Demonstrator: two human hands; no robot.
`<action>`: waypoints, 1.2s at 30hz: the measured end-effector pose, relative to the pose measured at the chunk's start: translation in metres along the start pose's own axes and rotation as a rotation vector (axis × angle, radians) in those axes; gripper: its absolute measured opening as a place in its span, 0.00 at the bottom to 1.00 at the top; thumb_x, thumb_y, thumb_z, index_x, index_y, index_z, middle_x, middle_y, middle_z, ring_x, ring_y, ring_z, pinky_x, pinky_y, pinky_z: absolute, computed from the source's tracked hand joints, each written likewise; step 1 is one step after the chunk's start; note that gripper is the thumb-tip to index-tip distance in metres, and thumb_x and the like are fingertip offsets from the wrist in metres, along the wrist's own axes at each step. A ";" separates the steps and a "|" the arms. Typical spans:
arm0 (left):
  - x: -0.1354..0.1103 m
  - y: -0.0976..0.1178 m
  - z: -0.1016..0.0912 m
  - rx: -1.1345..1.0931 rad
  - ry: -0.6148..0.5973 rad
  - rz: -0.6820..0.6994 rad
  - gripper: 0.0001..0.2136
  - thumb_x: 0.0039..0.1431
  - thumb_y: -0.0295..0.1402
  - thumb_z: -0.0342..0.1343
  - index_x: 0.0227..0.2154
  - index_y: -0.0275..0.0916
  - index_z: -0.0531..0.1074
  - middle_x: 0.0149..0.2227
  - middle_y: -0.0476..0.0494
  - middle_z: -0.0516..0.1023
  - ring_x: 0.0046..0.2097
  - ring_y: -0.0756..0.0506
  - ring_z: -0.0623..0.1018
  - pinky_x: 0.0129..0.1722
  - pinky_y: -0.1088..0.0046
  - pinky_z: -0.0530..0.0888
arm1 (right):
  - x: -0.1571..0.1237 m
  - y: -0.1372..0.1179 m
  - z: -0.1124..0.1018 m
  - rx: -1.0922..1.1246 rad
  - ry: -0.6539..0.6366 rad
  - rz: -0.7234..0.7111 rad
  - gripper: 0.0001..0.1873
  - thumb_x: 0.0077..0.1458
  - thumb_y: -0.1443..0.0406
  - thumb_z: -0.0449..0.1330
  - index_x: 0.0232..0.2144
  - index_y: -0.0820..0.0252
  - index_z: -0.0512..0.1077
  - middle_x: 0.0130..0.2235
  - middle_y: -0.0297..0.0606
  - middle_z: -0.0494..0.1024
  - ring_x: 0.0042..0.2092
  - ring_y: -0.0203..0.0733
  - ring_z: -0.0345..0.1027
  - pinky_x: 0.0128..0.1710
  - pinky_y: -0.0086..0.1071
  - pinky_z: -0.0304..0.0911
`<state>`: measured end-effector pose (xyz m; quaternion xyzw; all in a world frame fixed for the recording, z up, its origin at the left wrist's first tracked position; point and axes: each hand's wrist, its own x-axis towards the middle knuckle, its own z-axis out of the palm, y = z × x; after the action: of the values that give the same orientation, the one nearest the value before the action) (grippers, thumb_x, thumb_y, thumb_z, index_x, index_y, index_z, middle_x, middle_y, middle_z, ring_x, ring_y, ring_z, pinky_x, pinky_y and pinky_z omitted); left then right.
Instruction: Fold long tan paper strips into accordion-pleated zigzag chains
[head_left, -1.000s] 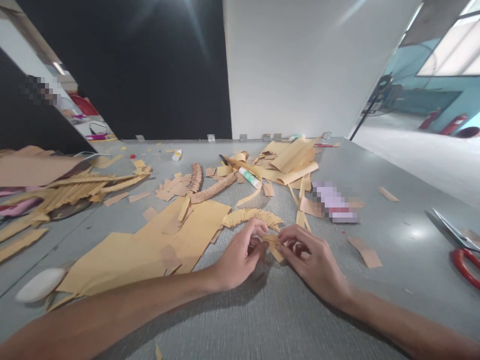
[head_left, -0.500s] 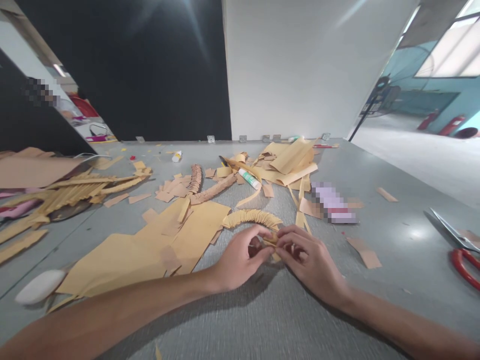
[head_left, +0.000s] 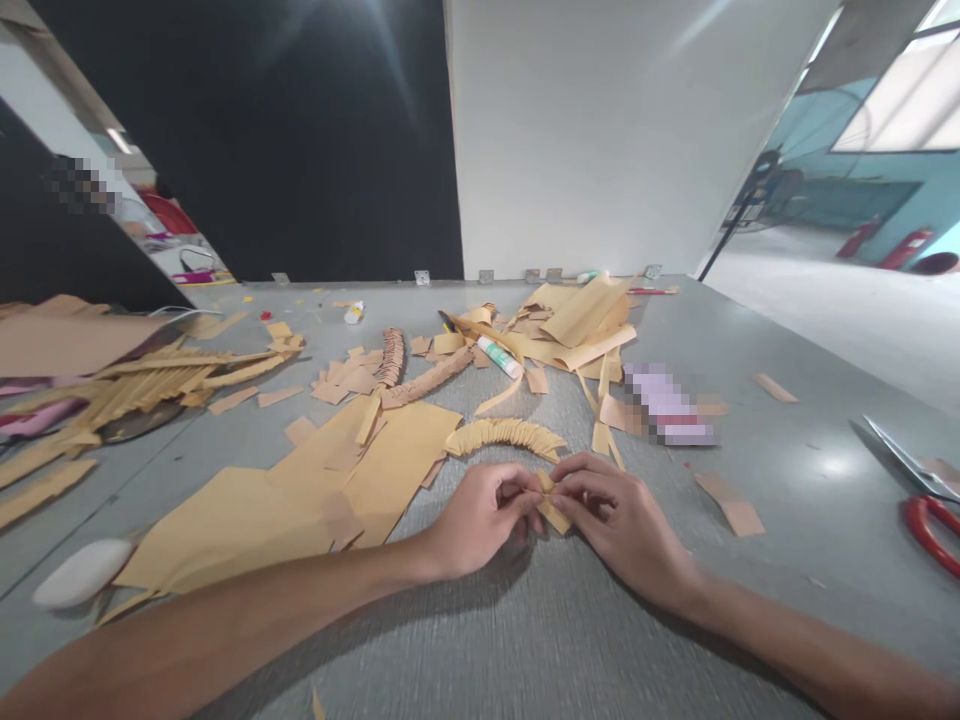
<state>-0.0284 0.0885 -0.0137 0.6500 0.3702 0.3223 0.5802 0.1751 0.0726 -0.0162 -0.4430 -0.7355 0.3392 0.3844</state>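
Both of my hands meet over the grey table (head_left: 525, 640) and pinch one small folded piece of tan paper (head_left: 553, 512). My left hand (head_left: 480, 515) grips its left side with curled fingers. My right hand (head_left: 619, 520) grips its right side, fingers closed on the fold. Just beyond the hands lies a curved chain of folded tan paper pieces (head_left: 504, 435).
Large tan paper sheets (head_left: 300, 490) lie to the left, strips (head_left: 150, 385) further left. A glue stick (head_left: 499, 356), a brown folded chain (head_left: 427, 380) and paper scraps (head_left: 577, 320) sit behind. Red-handled scissors (head_left: 926, 500) lie at the right edge. A white oval object (head_left: 79, 572) is near left.
The hands have drawn closer together and slightly toward me, with the fingers tightening on the small folded paper piece. Nothing else on the table moved.
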 end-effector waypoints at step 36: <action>0.003 -0.003 -0.003 0.031 -0.082 -0.049 0.14 0.66 0.41 0.55 0.33 0.34 0.75 0.27 0.42 0.80 0.22 0.52 0.71 0.22 0.78 0.67 | 0.000 -0.001 0.000 -0.160 0.018 -0.157 0.09 0.66 0.69 0.56 0.33 0.57 0.74 0.40 0.36 0.75 0.39 0.38 0.71 0.37 0.30 0.65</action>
<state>-0.0295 0.0932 -0.0159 0.6622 0.3670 0.2753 0.5924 0.1751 0.0729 -0.0154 -0.4163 -0.7891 0.2441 0.3800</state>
